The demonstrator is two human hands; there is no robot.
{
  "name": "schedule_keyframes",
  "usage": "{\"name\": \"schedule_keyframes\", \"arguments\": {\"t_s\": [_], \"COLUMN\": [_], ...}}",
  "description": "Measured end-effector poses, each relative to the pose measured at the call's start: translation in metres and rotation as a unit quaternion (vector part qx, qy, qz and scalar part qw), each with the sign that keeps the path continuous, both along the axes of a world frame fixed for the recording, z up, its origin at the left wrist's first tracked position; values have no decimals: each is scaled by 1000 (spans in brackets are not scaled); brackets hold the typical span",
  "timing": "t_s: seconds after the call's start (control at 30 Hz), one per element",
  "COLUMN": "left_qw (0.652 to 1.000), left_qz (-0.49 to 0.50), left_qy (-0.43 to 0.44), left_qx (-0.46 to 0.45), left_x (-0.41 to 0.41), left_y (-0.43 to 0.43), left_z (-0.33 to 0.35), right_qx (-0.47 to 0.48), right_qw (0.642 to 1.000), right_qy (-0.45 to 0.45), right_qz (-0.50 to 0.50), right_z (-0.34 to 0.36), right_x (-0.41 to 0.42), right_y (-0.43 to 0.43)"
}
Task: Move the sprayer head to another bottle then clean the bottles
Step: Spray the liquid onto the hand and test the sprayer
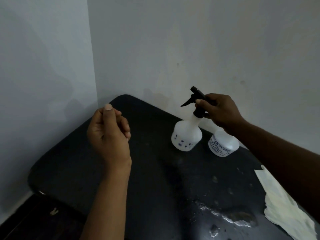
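Right hand [220,110] right of centre gripping sprayer [196,97] atop tilted bottle [187,135], left hand [108,130] mid-left raised, fingers loosely curled, holding nothing

- Sprayer head [197,99]: black plastic, seated on the neck of the left-hand bottle. Its nozzle points toward 11 o'clock and its curved trigger hangs toward 8 o'clock. The right hand [221,110] grips its rear part.
- Bottle with blue dots [186,136]: white, translucent, round-shouldered. It leans with its neck toward 1 o'clock. Its base is blurred, and whether it touches the table cannot be told.
- Lettered bottle [223,144]: white with dark printed text, just beside the first at its 3 o'clock. It stands on the table, its neck hidden behind the hand.
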State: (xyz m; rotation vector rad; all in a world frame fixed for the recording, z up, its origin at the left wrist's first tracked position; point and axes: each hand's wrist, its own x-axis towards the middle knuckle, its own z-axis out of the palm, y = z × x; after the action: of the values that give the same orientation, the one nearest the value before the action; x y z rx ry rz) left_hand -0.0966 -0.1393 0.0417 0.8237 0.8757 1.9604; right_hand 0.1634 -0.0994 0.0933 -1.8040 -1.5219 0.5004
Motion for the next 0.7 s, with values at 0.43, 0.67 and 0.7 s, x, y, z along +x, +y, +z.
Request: {"name": "schedule_keyframes", "arguments": {"t_s": [0.43,0.67,0.7], "left_qw": [999,999,998], "left_qz": [-32,-45,-47], "left_qy": [19,30,28], "left_qx": [16,6,1], "left_x": [7,8,9], "left_y": [1,0,0], "left_z": [-6,-9,-9], "right_qx": [-1,-61,-68], "right_qw": [987,969,966], "right_qy": [-155,-240,-250], "right_qz": [-43,-19,-16], "right_z": [-7,2,2], "right_x": [24,25,26], "right_y": [36,44,42]}}
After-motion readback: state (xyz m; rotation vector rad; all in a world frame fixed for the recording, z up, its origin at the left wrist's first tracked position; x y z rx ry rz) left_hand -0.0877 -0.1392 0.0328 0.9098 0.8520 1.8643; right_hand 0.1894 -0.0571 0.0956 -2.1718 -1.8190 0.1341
